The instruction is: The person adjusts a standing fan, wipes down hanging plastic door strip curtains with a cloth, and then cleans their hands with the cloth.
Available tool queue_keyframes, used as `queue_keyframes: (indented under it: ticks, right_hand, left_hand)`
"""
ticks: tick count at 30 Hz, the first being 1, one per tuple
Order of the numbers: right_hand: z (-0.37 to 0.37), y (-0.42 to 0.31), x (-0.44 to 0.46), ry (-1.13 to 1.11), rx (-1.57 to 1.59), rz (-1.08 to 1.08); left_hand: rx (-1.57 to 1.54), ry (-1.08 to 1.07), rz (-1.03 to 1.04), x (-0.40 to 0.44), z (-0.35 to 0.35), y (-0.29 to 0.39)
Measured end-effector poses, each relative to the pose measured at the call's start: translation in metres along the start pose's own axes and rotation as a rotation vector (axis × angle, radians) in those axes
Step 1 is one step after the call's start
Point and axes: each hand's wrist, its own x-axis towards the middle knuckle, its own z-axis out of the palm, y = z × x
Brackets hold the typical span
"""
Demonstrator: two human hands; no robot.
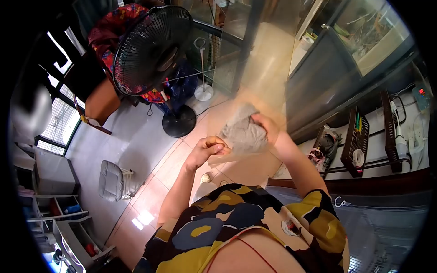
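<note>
A crumpled grey cloth [246,132] is held up in front of my body, against a see-through pane or sheet. My right hand [267,127] grips the cloth at its upper right side. My left hand [207,151] is at the cloth's lower left, its thumb and fingers pinched together near the lower edge of the clear sheet [227,159]. What the left fingers hold, if anything, is too small to tell.
A black standing fan [152,50] and a small white-based stand [203,93] are ahead on the left. A grey padded stool [110,180] stands on the floor. Brown baskets [355,141] hang at the right. Glass doors [337,59] are ahead right.
</note>
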Motion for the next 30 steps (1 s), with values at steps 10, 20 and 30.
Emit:
queue_keyframes:
  ticks: [10,20,30]
  right_hand:
    - [0.077,-0.151,0.006,-0.106,0.006,-0.863]
    - [0.076,0.037,-0.017,0.172,-0.101,-0.334]
    - [0.047,0.009,-0.049,0.497,0.187,-0.93]
  left_hand:
    - [-0.059,-0.044,-0.077,-0.036,0.028,0.009]
    - [-0.026,-0.141,0.052,-0.052,-0.006,0.01]
    - [-0.043,-0.085,-0.037,-0.067,-0.043,0.03]
